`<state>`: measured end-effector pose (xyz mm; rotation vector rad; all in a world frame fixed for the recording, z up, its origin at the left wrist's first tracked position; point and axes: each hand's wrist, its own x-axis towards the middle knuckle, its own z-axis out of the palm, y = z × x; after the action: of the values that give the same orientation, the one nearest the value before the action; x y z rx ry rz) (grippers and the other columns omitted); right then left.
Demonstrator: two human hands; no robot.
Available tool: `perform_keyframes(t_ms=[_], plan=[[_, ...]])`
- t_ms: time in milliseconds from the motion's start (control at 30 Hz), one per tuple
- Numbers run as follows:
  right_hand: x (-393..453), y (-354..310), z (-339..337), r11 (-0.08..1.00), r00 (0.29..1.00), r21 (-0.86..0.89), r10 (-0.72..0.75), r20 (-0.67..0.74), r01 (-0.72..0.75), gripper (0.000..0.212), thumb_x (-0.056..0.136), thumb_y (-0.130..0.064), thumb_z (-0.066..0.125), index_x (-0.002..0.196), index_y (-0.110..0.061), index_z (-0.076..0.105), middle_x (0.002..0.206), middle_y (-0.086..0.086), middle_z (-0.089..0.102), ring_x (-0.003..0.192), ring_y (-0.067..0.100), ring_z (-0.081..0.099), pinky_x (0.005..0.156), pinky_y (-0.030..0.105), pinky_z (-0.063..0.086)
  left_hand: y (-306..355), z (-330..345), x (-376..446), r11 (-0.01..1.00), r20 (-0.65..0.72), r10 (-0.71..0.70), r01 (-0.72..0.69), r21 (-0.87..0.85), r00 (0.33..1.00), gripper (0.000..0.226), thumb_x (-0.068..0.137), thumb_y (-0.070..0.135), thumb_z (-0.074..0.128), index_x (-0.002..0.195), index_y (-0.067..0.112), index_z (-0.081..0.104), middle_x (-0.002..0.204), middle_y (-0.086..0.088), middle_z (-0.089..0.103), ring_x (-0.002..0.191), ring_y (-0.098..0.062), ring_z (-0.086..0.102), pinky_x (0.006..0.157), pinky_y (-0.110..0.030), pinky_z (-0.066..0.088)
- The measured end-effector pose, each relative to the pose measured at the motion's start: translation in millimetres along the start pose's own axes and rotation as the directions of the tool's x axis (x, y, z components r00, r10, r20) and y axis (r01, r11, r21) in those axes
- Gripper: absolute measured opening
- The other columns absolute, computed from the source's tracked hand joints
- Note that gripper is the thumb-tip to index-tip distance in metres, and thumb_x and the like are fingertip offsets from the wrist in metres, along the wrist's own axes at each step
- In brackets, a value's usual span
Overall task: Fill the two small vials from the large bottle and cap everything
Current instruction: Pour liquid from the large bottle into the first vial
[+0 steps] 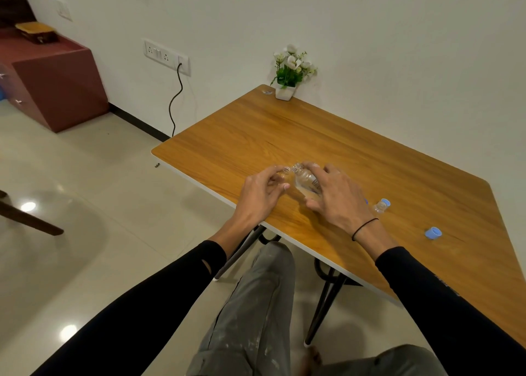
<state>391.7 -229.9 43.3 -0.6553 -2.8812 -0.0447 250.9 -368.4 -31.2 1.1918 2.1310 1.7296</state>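
Near the middle of the frame, above the near edge of the wooden table, both hands meet. The right hand has its fingers curled round the large bottle, a clear bottle with a label, tipped over so its open neck points toward the left of the frame. The left hand pinches a small vial between thumb and fingertips, and the vial's open mouth sits just beside the bottle's neck; whether liquid is passing between them cannot be told, as the glass is small and blurred. To the right of the right hand, a second small vial with a blue cap stands on the table, close to the wrist, which wears a thin black band. Further toward the right edge of the frame, a loose blue cap lies on the wood, well apart from the hands. At the table's far corner, in the upper middle of the frame, stands a white pot of flowers against the wall.
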Motion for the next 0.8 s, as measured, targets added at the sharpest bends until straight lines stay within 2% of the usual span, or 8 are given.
perform_keyframes(t_ms=[167,267,400,500,600,800], plan=[[0.0,1.3,-1.8,1.000,1.000,-0.008,-0.014,0.011,0.014,0.082,0.083,-0.047,0.078,0.152,-0.039,0.034,0.111,0.001,0.054,0.093,0.020,0.050,0.067,0.037,0.048,4.5,2.0,-1.8,1.000,0.006,0.003,-0.003,0.016,1.000,0.045,0.098,0.018,0.077,0.142,0.018,0.066,0.116,-0.002,0.076,0.101,-0.004,0.071,0.093,-0.026,0.063],[1.2,0.9,-2.4,1.000,1.000,-0.016,-0.016,0.016,0.017,0.082,0.083,-0.048,0.077,0.152,-0.039,0.034,0.111,0.002,0.054,0.091,0.017,0.045,0.067,0.035,0.045,4.6,0.6,-1.2,1.000,-0.003,0.002,-0.002,0.020,1.000,0.045,0.098,0.019,0.077,0.141,0.018,0.067,0.115,0.000,0.076,0.101,-0.004,0.071,0.093,-0.028,0.064],[3.2,-1.2,-5.6,0.999,0.999,-0.032,-0.023,0.033,0.024,0.081,0.084,-0.048,0.077,0.151,-0.040,0.033,0.112,0.002,0.054,0.096,0.023,0.053,0.071,0.039,0.051,5.6,-0.8,-1.1,1.000,0.002,0.007,-0.007,0.019,1.000,0.044,0.098,0.019,0.077,0.141,0.017,0.067,0.118,-0.004,0.078,0.105,-0.008,0.073,0.095,-0.028,0.062],[3.8,-1.0,-7.3,0.999,0.999,-0.044,-0.022,0.041,0.024,0.082,0.083,-0.048,0.078,0.151,-0.043,0.032,0.111,0.001,0.053,0.096,0.022,0.052,0.072,0.043,0.054,5.1,-0.4,-2.3,1.000,0.001,0.007,-0.007,0.011,1.000,0.044,0.098,0.018,0.077,0.141,0.016,0.067,0.119,-0.004,0.077,0.104,-0.005,0.072,0.096,-0.027,0.062],[3.3,0.4,-8.8,0.998,0.999,-0.060,-0.033,0.042,0.036,0.081,0.083,-0.048,0.078,0.151,-0.043,0.033,0.110,0.000,0.053,0.094,0.021,0.050,0.069,0.039,0.050,3.5,-0.3,-2.0,1.000,0.015,0.000,0.000,0.000,1.000,0.045,0.099,0.019,0.076,0.142,0.016,0.066,0.118,-0.004,0.077,0.105,-0.008,0.075,0.094,-0.032,0.064],[4.1,-0.3,-12.6,0.997,0.998,-0.070,-0.040,0.053,0.044,0.079,0.084,-0.047,0.076,0.150,-0.044,0.033,0.107,0.000,0.052,0.091,0.019,0.048,0.069,0.040,0.051,3.9,-0.7,-2.6,1.000,0.005,0.006,-0.006,0.009,1.000,0.046,0.099,0.017,0.076,0.143,0.015,0.065,0.118,-0.004,0.076,0.103,-0.005,0.070,0.094,-0.030,0.064]])
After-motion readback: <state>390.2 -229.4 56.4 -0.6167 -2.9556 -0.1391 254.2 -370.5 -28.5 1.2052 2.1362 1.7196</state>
